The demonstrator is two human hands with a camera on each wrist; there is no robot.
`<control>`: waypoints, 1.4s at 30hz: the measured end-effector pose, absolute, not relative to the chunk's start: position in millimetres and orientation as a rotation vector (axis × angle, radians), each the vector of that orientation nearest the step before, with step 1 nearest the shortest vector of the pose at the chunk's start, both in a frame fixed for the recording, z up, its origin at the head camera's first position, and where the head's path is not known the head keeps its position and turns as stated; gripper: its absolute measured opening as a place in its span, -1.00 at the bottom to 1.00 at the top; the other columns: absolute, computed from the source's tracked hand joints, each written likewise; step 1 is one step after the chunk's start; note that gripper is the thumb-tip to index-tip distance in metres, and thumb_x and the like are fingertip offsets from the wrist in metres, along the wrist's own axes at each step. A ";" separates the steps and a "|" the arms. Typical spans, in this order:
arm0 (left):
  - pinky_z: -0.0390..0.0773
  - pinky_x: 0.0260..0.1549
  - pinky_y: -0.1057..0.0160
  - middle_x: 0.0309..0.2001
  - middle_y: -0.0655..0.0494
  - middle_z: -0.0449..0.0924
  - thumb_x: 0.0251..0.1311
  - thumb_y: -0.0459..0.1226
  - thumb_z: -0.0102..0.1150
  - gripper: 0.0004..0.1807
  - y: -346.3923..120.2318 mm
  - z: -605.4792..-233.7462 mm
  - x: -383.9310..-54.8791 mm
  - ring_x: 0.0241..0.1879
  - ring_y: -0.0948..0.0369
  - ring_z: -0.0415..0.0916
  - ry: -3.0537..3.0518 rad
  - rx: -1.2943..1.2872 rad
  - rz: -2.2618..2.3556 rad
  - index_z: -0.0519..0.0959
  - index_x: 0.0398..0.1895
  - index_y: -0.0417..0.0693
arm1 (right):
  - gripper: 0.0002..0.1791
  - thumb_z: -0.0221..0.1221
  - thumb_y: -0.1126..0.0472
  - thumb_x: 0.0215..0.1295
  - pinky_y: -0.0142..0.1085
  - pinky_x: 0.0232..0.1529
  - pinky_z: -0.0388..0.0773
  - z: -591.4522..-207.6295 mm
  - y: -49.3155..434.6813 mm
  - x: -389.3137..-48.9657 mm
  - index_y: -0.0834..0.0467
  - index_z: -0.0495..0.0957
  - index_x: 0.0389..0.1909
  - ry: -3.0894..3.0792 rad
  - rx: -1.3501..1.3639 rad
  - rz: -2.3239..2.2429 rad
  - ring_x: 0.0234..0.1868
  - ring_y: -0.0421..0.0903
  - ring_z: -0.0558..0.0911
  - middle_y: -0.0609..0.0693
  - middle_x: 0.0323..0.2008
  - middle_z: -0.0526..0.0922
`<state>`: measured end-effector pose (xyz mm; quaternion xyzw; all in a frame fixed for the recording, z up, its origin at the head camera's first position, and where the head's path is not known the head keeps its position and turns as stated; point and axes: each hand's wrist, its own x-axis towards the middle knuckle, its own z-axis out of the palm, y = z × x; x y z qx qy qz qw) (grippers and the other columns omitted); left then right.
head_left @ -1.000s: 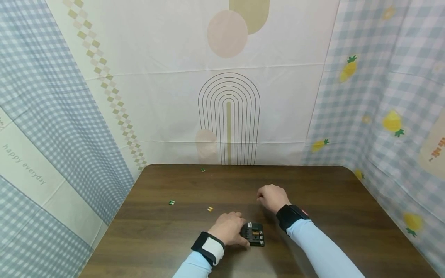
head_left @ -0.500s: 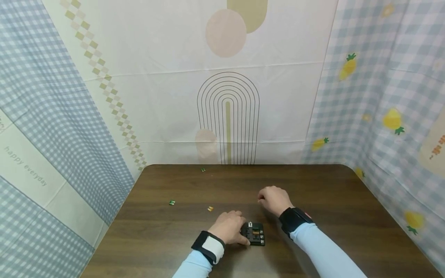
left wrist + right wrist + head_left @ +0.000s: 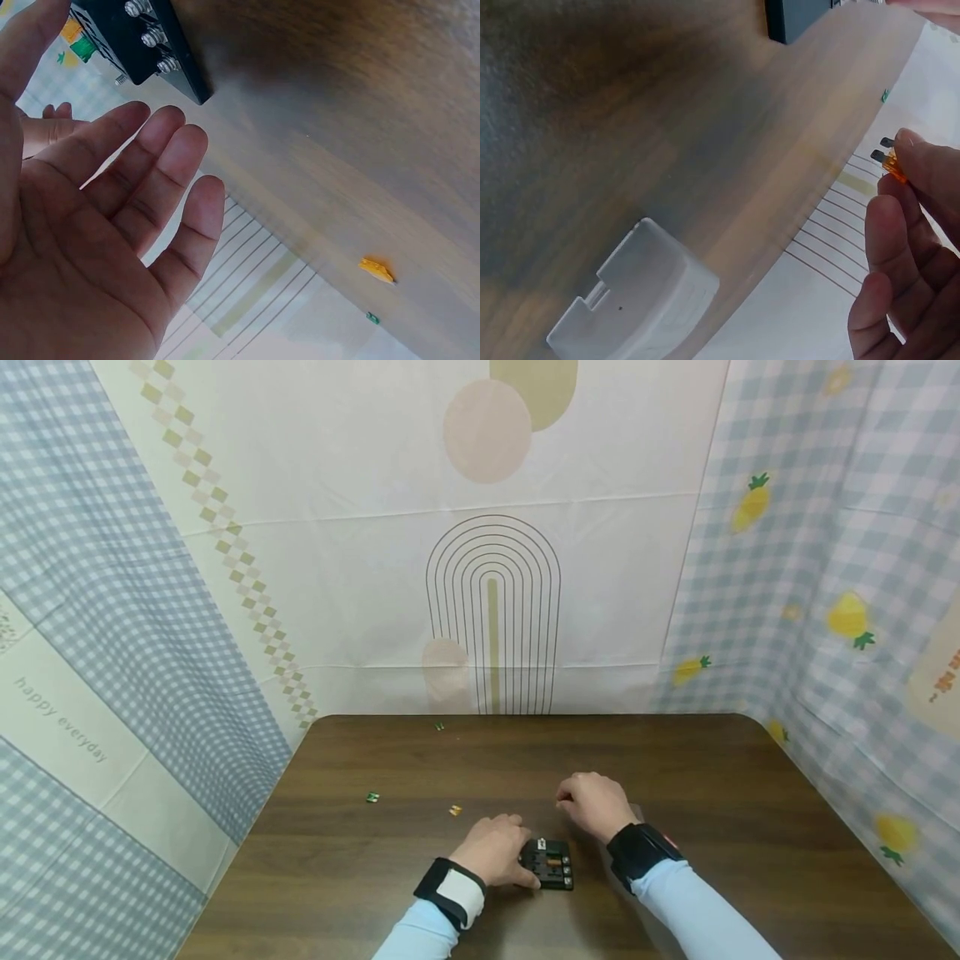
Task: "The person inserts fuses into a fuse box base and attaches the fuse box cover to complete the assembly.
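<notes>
A black fuse block (image 3: 557, 878) lies on the table, with screw terminals along one side. My left hand (image 3: 491, 853) is at its left side, thumb by the near edge and the other fingers relaxed and extended. In the left wrist view, an orange fuse (image 3: 71, 30) and a green fuse (image 3: 82, 49) show at the block's far side. My right hand (image 3: 596, 806) is above the table, beyond and right of the block. Between thumb and index finger it pinches an orange blade fuse (image 3: 894, 168), its two metal prongs sticking out; the head view hides this fuse.
On the wooden table (image 3: 337, 877), an orange fuse (image 3: 455, 811) and a green fuse (image 3: 372, 797) lie to the left, with another green fuse (image 3: 439, 727) near the back edge. A clear plastic cover (image 3: 660, 292) sits beneath the right forearm, mostly hidden from the head view.
My right hand has come slightly nearer to me, toward the fuse block, and more of the clear cover shows beside the wrist. The left hand and the block stay in place.
</notes>
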<state>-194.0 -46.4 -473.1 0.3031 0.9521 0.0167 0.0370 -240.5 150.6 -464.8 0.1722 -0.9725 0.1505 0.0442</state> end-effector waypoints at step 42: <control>0.50 -0.33 0.26 -0.36 0.26 0.50 -0.17 0.24 0.49 -0.39 -40.4 -479.5 -192.7 -0.34 0.30 0.46 2.928 0.984 0.004 0.70 -0.12 0.07 | -0.94 0.43 0.19 0.13 -0.29 -0.40 0.53 -451.4 143.9 -201.4 0.00 0.73 -0.42 -2.984 0.692 0.467 -0.48 -0.26 0.52 -0.21 -0.48 0.62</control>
